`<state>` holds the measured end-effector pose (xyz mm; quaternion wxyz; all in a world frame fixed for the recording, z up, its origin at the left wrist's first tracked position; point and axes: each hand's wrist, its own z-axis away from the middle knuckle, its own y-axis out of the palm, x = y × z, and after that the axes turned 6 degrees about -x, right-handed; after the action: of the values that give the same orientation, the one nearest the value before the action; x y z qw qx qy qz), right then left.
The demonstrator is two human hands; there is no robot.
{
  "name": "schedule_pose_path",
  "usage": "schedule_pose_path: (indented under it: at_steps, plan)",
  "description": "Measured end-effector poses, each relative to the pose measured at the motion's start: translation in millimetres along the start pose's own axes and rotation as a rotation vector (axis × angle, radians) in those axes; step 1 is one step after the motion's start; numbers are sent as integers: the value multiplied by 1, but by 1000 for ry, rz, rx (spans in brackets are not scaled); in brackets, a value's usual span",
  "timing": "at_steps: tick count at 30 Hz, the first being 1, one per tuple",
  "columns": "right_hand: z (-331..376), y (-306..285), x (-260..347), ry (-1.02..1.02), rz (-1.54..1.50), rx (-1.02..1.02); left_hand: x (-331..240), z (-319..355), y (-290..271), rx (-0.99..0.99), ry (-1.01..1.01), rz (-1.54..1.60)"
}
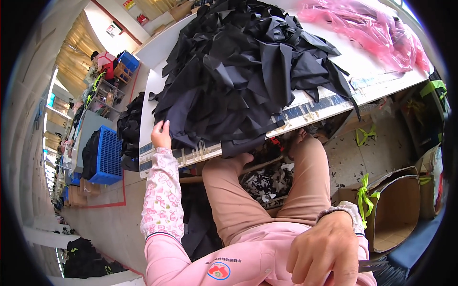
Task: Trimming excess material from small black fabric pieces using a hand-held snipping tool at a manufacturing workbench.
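**A:** Fingers (164,127) of the left hand (161,136) look pinched together on the near edge of the black fabric pile (248,66), like it's picking one piece off the heap. Arm's stretched right out because the pile sits up on the white table (157,59).

**B:** Yeah, and the right hand (324,250)? It's down by the lap, fingers curled shut round something dark and thin, scissors (377,266) I reckon, blades poking out sideways. Probably parked low so they're clear of the cloth.

**A:** Makes sense. Black scraps (269,183) on the floor between the knees, cardboard box (396,209) open just beside the right leg, handy for offcuts I guess. Pink plastic (377,33) is bunched at the table's far end, well apart.
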<state>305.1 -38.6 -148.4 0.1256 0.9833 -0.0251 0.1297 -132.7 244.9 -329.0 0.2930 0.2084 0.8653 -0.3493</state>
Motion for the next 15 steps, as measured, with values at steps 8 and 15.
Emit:
schedule_pose_path:
  at_steps: [8, 15]
  plan:
    - [35, -18, -6, -19, 83, 128, -218, 105, -49, 248, 154, 646]
    - [121, -81, -42, 714, 1219, -1164, -245, 243, -36, 518, 598, 451]
